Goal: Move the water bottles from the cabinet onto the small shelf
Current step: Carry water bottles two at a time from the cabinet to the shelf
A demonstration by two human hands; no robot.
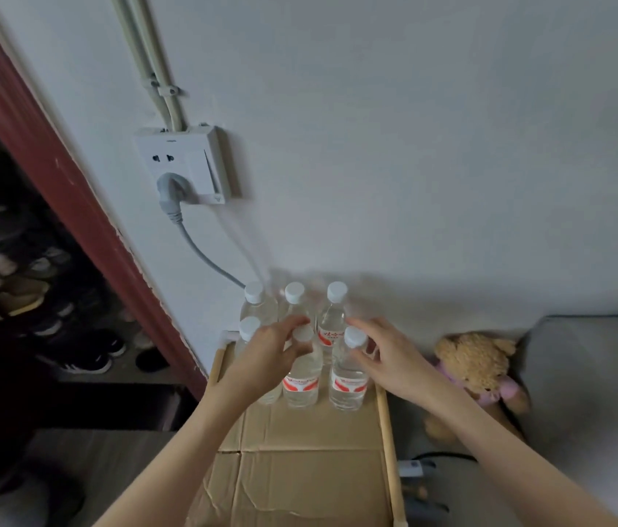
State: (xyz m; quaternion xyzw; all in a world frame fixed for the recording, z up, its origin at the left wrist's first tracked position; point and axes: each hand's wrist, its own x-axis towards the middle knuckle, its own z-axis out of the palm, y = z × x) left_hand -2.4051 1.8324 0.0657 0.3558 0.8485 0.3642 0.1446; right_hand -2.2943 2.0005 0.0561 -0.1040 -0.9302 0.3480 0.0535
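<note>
Six clear plastic water bottles (pixel 301 368) with white caps and red labels stand in two rows at lower centre on a cardboard-lined shelf (pixel 386 431), so the move looks nearly finished. The left hand (pixel 262 361) curls round the front middle bottle's neck, and the right hand (pixel 383 355) grips the front right bottle (pixel 349 378); no cabinet is identifiable.

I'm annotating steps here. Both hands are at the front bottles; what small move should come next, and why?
Probably close each hand round its bottle neck. The left hand sits at the middle bottle and the right hand at the right bottle, fingers curved but neither lifted yet.
</note>
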